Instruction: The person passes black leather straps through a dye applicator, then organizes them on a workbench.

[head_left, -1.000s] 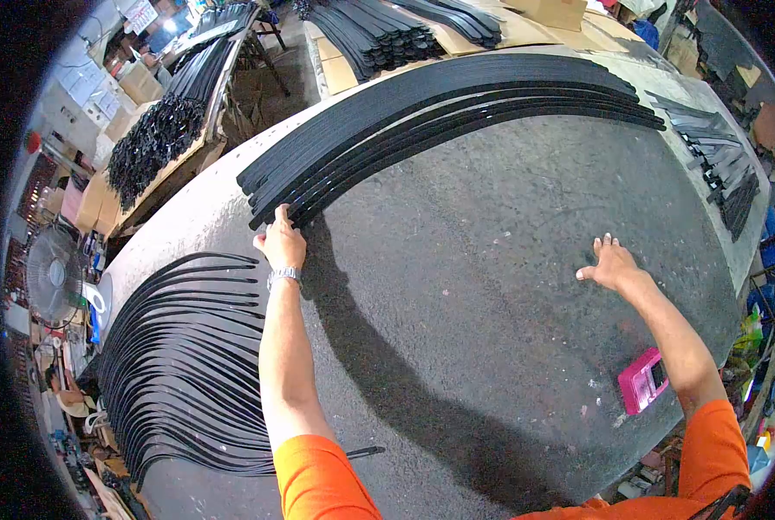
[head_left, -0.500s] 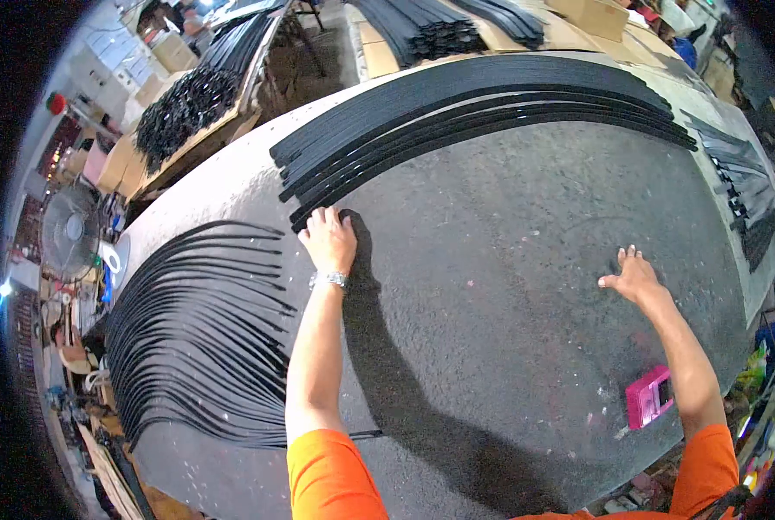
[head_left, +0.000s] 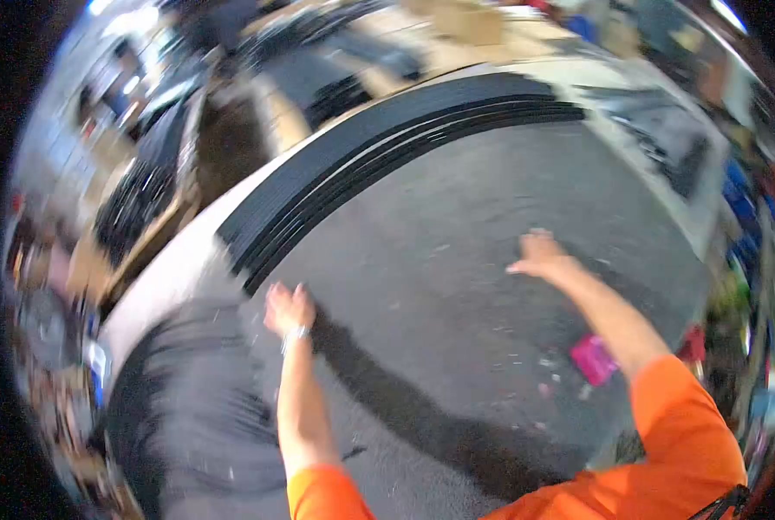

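Observation:
My left hand point(head_left: 289, 308), with a metal-banded watch point(head_left: 296, 336) on the wrist, is just below the near left end of a curved row of long black strips point(head_left: 379, 130). Its fingers are somewhat apart and nothing shows in them. To its left, a fan of thinner black strips point(head_left: 192, 390) lies on the dark tabletop point(head_left: 422, 286), smeared by motion. Over the right part of the tabletop my right hand point(head_left: 541, 253) is spread with the thumb out, holding nothing. A pink plastic object point(head_left: 594, 360) lies below my right forearm.
A clear plastic bag point(head_left: 656, 130) with dark pieces lies at the table's far right corner. Beyond the far edge are more black strip bundles point(head_left: 335, 95) on cardboard and a cardboard box point(head_left: 470, 24). Another stack of black strips point(head_left: 140, 191) stands at the left. A fan point(head_left: 45, 325) is blurred at far left.
The view has swung and blurred, shifting the table's contents leftward. My left hand, earlier at the end of the strip row, is now slightly apart from it. My right hand stays spread.

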Available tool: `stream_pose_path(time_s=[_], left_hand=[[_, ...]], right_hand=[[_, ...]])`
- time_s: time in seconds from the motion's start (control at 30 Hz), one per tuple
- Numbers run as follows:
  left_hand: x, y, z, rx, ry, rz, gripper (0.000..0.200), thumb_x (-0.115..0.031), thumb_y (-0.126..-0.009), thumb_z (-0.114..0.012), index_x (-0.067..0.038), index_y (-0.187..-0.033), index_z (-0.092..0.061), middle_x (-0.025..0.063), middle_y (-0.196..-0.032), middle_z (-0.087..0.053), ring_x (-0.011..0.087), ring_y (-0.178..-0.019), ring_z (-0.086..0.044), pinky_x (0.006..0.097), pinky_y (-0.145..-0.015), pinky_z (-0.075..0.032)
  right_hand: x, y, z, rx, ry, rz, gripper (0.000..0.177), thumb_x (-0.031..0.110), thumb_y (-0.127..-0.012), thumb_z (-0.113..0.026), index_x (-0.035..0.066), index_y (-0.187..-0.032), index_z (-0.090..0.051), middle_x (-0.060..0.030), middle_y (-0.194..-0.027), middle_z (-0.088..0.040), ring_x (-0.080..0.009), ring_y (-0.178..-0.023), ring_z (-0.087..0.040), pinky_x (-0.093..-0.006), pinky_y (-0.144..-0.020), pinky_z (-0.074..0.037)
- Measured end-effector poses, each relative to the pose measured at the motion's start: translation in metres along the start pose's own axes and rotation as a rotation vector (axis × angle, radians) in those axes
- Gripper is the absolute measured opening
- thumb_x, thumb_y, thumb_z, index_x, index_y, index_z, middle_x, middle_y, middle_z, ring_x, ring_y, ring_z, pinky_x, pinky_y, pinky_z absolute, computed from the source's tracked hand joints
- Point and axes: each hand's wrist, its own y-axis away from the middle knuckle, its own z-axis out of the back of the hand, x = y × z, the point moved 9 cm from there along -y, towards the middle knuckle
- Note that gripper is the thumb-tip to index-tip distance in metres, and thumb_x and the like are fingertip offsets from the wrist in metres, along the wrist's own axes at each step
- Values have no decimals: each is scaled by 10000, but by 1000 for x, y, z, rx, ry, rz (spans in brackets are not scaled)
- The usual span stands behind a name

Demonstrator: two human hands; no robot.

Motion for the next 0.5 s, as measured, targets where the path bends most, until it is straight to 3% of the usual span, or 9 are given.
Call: stream_pose_path(time_s=[0.07, 0.13, 0.23, 0.37, 0.5], left_hand=[[-24, 30, 3, 129, -75, -30, 642, -477, -955, -493, -37, -1421, -455, 142, -1478, -457, 306, -1379, -403, 499, -1104, -334], [-40, 68, -5, 267, -70, -2, 710, -519, -981, -413, -17, -1480, -354, 165, -1566, -310, 337, -1444, -291, 549, -1136, -269], [-63, 125, 1, 369, -115, -138, 784, -542, -958, -453, -5, -1506, -295, 178, -1583, -265, 392, -1450, -253, 560, -1126, -290], [-87, 190, 21, 456, -25, -207, 821, -526, -920, -549, 6, -1498, -308, 186, -1581, -265, 396, -1449, -253, 563, -1126, -296], [-98, 239, 36, 506, -26, -253, 842, -521, -886, -602, 12, -1481, -338, 186, -1576, -280, 395, -1444, -271, 586, -1102, -326]], right_hand=[[-3, 7, -4, 26, -31, -27, 783, 514, -785, -727, -53, -1287, -528, -336, -1424, -413, -449, -1383, -345, -494, -1143, -305], [8, 31, 12, 43, -7, -174, 697, 468, -865, -657, -50, -1312, -528, -293, -1441, -425, -423, -1371, -382, -510, -1100, -358], [47, 44, -25, -13, 243, -23, 622, 443, -916, -566, -10, -1342, -539, -237, -1472, -427, -393, -1347, -422, -554, -1073, -353], [105, 104, -44, 51, 179, 156, 512, 441, -908, -565, 68, -1249, -647, -229, -1435, -473, -374, -1305, -458, -585, -1075, -316], [139, 173, -59, -13, 54, 387, 360, 296, -867, -586, 65, -1115, -705, -246, -1326, -560, -386, -1269, -499, -674, -1088, -248]])
